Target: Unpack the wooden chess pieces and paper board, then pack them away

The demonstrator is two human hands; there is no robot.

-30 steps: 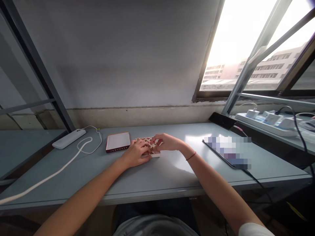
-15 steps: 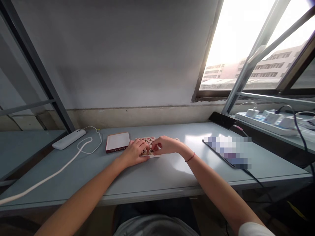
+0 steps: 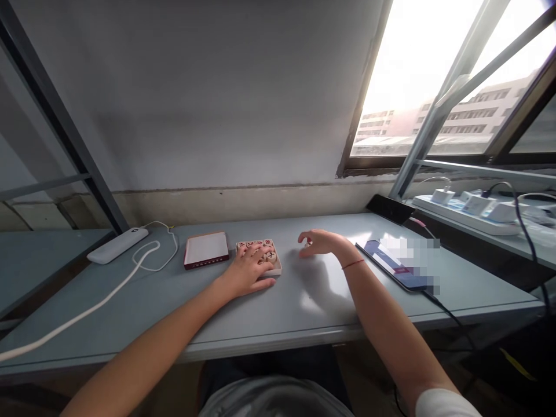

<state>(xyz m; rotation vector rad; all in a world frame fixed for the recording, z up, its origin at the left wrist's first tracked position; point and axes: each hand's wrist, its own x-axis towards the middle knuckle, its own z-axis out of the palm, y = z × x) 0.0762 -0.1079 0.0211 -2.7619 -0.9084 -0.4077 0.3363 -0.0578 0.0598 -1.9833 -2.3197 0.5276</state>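
Observation:
My left hand lies with fingers spread over a small white box of xiangqi pieces, its thumb along the near side. The pieces are round and pale with red or black characters; my fingers hide several of them. To the right of the box, my right hand hovers low over the desk, thumb and fingers curved and apart. A pale xiangqi piece shows in the gap between them, partly hidden. Left of the box rests the dark red box lid, its white inside facing up.
A white power bank-like device and a white cable lie at the left of the grey desk. On the right are a partly blurred phone or tablet and a power strip on a ledge. The wall stands behind.
My right hand has left the box and moved right to the loose piece, its fingers parting. My left hand stays on the box, with fingers spread further over the pieces.

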